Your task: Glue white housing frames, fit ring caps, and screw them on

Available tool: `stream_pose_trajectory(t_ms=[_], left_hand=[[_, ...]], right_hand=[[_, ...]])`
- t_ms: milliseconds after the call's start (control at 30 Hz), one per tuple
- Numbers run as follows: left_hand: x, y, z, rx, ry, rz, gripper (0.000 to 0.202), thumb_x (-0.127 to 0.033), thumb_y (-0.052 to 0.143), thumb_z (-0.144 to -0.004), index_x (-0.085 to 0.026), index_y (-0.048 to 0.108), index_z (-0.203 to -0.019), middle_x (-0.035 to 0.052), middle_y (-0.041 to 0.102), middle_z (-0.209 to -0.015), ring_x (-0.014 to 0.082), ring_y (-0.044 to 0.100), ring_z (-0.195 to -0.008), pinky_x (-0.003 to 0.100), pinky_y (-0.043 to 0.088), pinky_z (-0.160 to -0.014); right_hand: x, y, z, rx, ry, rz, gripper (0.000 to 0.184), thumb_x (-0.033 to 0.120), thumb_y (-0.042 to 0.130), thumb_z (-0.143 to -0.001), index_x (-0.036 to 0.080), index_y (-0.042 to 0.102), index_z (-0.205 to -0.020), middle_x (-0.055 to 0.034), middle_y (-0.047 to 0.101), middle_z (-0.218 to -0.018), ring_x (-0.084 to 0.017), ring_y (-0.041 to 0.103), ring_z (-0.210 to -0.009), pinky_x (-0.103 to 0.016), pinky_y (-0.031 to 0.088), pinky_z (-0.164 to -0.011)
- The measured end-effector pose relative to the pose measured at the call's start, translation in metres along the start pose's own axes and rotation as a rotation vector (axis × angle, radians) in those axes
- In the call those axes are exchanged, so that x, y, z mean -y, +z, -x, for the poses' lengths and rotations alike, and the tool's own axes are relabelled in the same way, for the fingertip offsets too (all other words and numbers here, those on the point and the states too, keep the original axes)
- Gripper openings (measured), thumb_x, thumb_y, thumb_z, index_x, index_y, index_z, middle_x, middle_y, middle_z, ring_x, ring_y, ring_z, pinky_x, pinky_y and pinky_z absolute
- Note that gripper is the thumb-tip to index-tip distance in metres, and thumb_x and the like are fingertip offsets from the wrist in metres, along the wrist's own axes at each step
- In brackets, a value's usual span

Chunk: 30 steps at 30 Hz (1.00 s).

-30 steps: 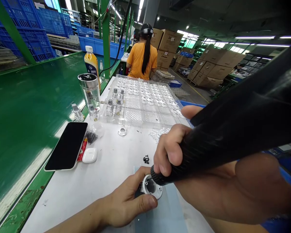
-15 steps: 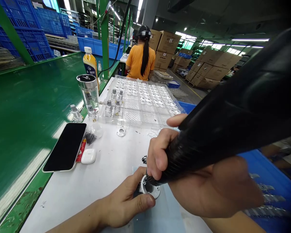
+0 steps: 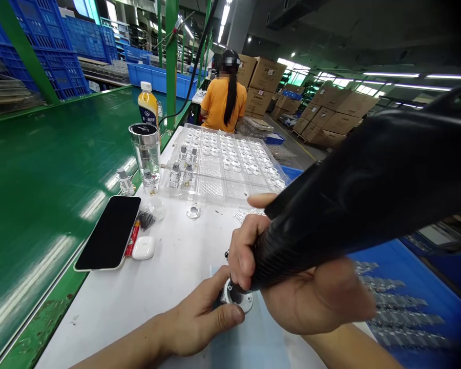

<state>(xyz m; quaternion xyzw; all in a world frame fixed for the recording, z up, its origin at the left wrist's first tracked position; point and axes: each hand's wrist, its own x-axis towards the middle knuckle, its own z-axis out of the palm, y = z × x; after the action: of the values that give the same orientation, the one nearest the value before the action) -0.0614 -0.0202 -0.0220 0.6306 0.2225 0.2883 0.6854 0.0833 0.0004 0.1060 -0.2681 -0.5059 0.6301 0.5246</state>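
Note:
My left hand (image 3: 200, 315) grips a small white ring-shaped part (image 3: 246, 301) low over a light-blue sheet (image 3: 253, 341), thumb in front and fingers behind. A thick black power screwdriver (image 3: 315, 215) is wrapped by my right hand (image 3: 303, 297), its body slanting up to the right. Its lower end meets the rim of the ring-shaped part; the tip itself is hidden by my right fingers. Just behind my hands lie tiny black screws (image 3: 226, 254), partly covered. A loose white ring (image 3: 193, 211) rests farther back on the white table (image 3: 169, 287).
A clear compartment tray (image 3: 211, 185) holds white rings and several grey-topped assemblies. At left are a phone (image 3: 106, 233), a white earbud case (image 3: 143, 248), a glass tumbler (image 3: 145, 154) and a juice bottle (image 3: 148, 105). A blue bin (image 3: 403, 266) with metal parts stands right. A person in orange (image 3: 223, 100) sits ahead.
My right hand and the screwdriver have shifted slightly left, the screwdriver's upper body now lower. The view has turned a little, showing more of the blue bin. My left hand keeps its hold.

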Motion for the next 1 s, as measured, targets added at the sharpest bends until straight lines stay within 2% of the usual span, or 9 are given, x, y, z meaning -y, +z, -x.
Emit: stream_pose_trajectory(t_ms=[67, 200, 300, 400, 500, 600, 667, 733, 1000], left_hand=[[-0.001, 0.001, 0.0, -0.013, 0.004, 0.023, 0.051, -0.058, 0.053, -0.099, -0.024, 0.054, -0.137, 0.0084, 0.061, -0.119, 0.0296, 0.054, -0.11, 0.044, 0.043, -0.101], [-0.006, 0.001, 0.001, -0.032, -0.019, 0.091, 0.05, -0.056, 0.059, -0.097, -0.028, 0.056, -0.138, 0.0065, 0.062, -0.121, 0.0296, 0.054, -0.113, 0.043, 0.041, -0.102], [-0.006, 0.002, 0.001, -0.093, -0.054, 0.16, 0.048, -0.055, 0.062, -0.096, -0.028, 0.055, -0.135, 0.0053, 0.062, -0.116, 0.0271, 0.055, -0.11, 0.04, 0.04, -0.1], [-0.001, 0.003, -0.004, -0.232, -0.088, 0.322, 0.057, -0.061, 0.058, -0.096, -0.025, 0.048, -0.139, 0.0045, 0.063, -0.1, 0.0229, 0.056, -0.094, 0.038, 0.042, -0.09], [0.003, 0.007, -0.013, -0.412, -0.135, 0.382, 0.065, -0.055, 0.071, -0.089, -0.021, 0.045, -0.138, 0.0017, 0.062, -0.092, 0.0182, 0.053, -0.079, 0.033, 0.041, -0.077], [0.005, 0.012, -0.02, -0.552, -0.229, 0.241, 0.059, -0.037, 0.08, -0.084, -0.021, 0.047, -0.13, -0.0035, 0.059, -0.084, 0.0146, 0.05, -0.072, 0.03, 0.04, -0.071], [0.005, 0.015, -0.022, -0.567, -0.228, 0.142, 0.045, -0.032, 0.077, -0.087, -0.021, 0.05, -0.121, -0.0051, 0.059, -0.082, 0.0137, 0.051, -0.071, 0.029, 0.041, -0.071], [0.007, 0.017, -0.021, -0.551, -0.188, 0.088, 0.036, -0.029, 0.075, -0.089, -0.022, 0.052, -0.115, -0.0057, 0.06, -0.082, 0.0135, 0.053, -0.071, 0.029, 0.044, -0.071], [0.005, 0.017, -0.018, -0.562, -0.182, 0.017, 0.033, -0.032, 0.075, -0.089, -0.023, 0.054, -0.113, -0.005, 0.063, -0.081, 0.0159, 0.058, -0.072, 0.03, 0.047, -0.07]], right_hand=[[-0.002, 0.0, 0.0, 0.012, 0.006, -0.002, 0.059, 0.069, 0.083, -0.066, 0.026, 0.069, -0.103, 0.0007, 0.06, -0.059, -0.016, 0.05, -0.045, -0.032, 0.045, -0.045], [0.011, -0.002, -0.002, 0.014, -0.002, 0.022, 0.049, 0.069, 0.082, -0.068, 0.023, 0.068, -0.077, -0.0009, 0.058, -0.056, -0.017, 0.051, -0.043, -0.036, 0.048, -0.046], [0.034, -0.008, -0.004, -0.039, -0.06, 0.107, 0.046, 0.065, 0.08, -0.072, 0.026, 0.07, -0.094, -0.0014, 0.062, -0.057, -0.02, 0.055, -0.043, -0.038, 0.05, -0.045], [0.043, -0.023, -0.005, -0.146, -0.21, 0.176, 0.048, 0.058, 0.076, -0.077, 0.028, 0.064, -0.113, -0.0029, 0.068, -0.066, -0.023, 0.062, -0.051, -0.038, 0.053, -0.049], [0.018, -0.047, -0.007, -0.184, -0.206, 0.199, 0.043, 0.049, 0.073, -0.077, 0.025, 0.059, -0.11, -0.0029, 0.069, -0.072, -0.021, 0.062, -0.054, -0.034, 0.05, -0.048], [-0.022, -0.07, -0.009, -0.209, -0.245, 0.186, 0.043, 0.047, 0.067, -0.079, 0.023, 0.055, -0.113, 0.001, 0.064, -0.066, -0.017, 0.055, -0.046, -0.03, 0.045, -0.043], [-0.042, -0.08, -0.011, -0.246, -0.291, 0.178, 0.048, 0.049, 0.064, -0.081, 0.021, 0.053, -0.118, 0.0018, 0.063, -0.064, -0.016, 0.053, -0.046, -0.03, 0.046, -0.044], [-0.051, -0.084, -0.012, -0.27, -0.314, 0.164, 0.051, 0.051, 0.063, -0.082, 0.019, 0.054, -0.122, 0.0019, 0.063, -0.063, -0.016, 0.053, -0.046, -0.03, 0.046, -0.045], [-0.053, -0.078, -0.006, -0.232, -0.262, 0.113, 0.052, 0.056, 0.063, -0.08, 0.02, 0.057, -0.117, 0.0005, 0.063, -0.061, -0.017, 0.052, -0.043, -0.032, 0.046, -0.041]])
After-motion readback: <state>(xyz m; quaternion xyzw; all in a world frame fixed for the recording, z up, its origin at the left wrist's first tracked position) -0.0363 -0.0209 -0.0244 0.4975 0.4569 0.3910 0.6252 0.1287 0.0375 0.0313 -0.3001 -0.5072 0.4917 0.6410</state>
